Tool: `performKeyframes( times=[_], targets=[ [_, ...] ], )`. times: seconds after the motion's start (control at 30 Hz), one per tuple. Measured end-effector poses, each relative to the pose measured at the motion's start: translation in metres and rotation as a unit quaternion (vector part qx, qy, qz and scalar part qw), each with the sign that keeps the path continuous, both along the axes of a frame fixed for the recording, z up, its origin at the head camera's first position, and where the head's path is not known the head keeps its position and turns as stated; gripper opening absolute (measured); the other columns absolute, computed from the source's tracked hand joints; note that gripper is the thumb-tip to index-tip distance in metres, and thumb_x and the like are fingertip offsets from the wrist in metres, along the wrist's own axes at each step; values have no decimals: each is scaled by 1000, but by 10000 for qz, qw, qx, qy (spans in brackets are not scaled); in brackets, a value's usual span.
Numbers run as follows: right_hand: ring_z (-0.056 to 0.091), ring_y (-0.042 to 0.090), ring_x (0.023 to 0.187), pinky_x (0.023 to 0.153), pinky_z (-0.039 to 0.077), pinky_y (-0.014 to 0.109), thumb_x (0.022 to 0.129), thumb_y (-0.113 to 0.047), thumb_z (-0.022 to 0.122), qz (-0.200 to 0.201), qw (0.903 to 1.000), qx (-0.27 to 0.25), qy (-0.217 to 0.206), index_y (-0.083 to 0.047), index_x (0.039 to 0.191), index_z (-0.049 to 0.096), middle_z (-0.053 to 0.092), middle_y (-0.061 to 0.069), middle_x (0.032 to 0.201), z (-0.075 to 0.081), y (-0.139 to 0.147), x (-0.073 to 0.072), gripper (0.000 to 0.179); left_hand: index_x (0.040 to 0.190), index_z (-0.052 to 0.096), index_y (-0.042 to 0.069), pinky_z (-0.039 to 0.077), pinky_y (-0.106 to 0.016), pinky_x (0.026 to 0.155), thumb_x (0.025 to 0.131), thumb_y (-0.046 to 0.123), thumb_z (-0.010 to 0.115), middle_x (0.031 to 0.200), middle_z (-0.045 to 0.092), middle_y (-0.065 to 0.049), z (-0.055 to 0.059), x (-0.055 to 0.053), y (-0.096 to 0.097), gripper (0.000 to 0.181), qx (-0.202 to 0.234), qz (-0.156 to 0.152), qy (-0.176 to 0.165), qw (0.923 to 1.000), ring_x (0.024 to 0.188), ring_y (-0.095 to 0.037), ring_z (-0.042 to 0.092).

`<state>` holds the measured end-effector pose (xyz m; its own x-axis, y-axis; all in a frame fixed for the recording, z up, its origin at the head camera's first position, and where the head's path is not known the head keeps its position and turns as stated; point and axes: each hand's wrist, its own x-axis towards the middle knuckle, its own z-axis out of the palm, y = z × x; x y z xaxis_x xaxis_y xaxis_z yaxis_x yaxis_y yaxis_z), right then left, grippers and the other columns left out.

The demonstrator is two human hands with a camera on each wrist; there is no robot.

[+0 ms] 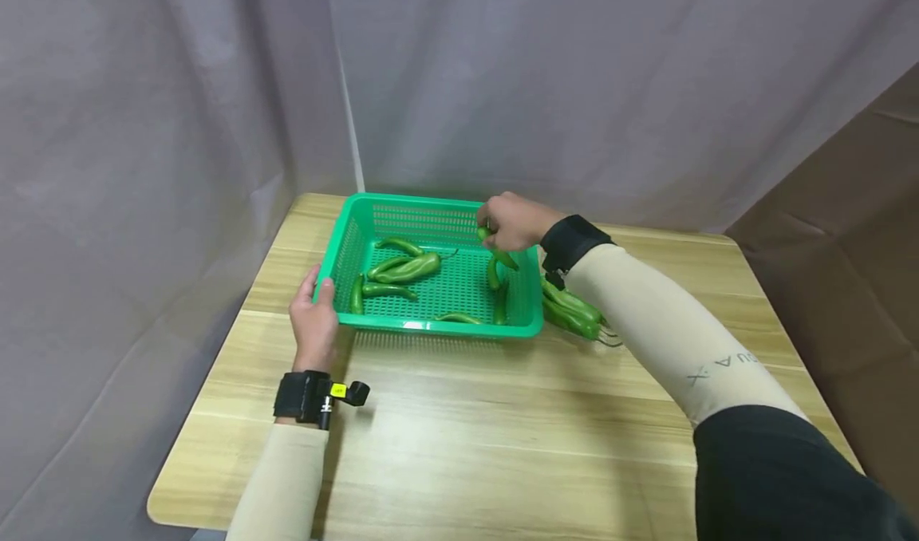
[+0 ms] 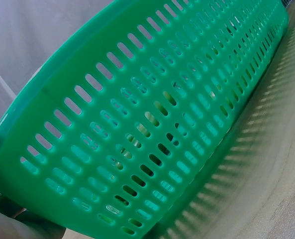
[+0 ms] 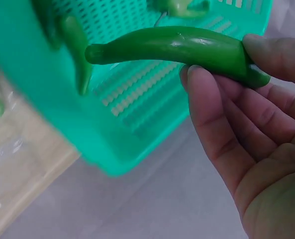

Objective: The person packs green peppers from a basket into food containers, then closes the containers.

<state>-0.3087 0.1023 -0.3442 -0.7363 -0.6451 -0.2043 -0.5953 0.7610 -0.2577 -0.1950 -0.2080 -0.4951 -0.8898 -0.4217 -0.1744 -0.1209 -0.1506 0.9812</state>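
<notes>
A green plastic basket (image 1: 445, 329) with slotted walls stands on the table. My left hand (image 1: 313, 329) grips its front left corner, thumb at the rim; the left wrist view shows the slotted front wall (image 2: 107, 94) up close. Over the basket's right end, my right hand (image 1: 518, 220) pinches a curved green chili pepper (image 3: 172, 44) between thumb and fingers near one end. Below it, inside the basket, several green peppers lie scattered, among them a larger wrinkled one (image 1: 416, 267) left of the middle and a slim one (image 1: 500, 302) at the right.
Right of the basket, several long green peppers (image 1: 570, 309) lie bunched on the wooden table (image 1: 459, 437), partly behind my right forearm. Grey curtains (image 1: 574, 86) hang behind the table's back edge, with a brown cloth (image 1: 847, 206) at the right.
</notes>
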Motion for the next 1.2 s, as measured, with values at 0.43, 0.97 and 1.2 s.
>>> performKeyframes(
  times=[0.43, 0.97, 1.2],
  targets=[
    [41, 11, 53, 73, 48, 36, 98, -9, 69, -717, 9972, -144, -164, 5, 125, 69, 47, -1, 57, 8, 71, -9, 31, 161, 39, 14, 33, -36, 130, 111, 19, 49, 170, 35, -5, -2, -5, -5, 52, 85, 29, 73, 9999, 157, -22, 33],
    [76, 26, 75, 68, 66, 38, 95, -6, 69, -1571, 9846, -304, -701, 9, 113, 68, 74, 25, 102, -9, 138, 8, 24, 161, 38, 13, 21, -41, 135, 111, 19, 49, 173, 29, -6, -4, -4, -7, 52, -4, 52, 155, 9999, 162, -24, 22],
    [76, 26, 78, 76, 67, 39, 95, -1, 63, -1856, 9648, -547, -1781, 10, 114, 61, 72, 21, 98, -21, 159, 14, 22, 161, 39, 12, 21, -39, 134, 110, 19, 49, 172, 30, -6, -4, -5, -7, 52, 57, 76, 149, 9998, 161, -22, 22]
  ],
)
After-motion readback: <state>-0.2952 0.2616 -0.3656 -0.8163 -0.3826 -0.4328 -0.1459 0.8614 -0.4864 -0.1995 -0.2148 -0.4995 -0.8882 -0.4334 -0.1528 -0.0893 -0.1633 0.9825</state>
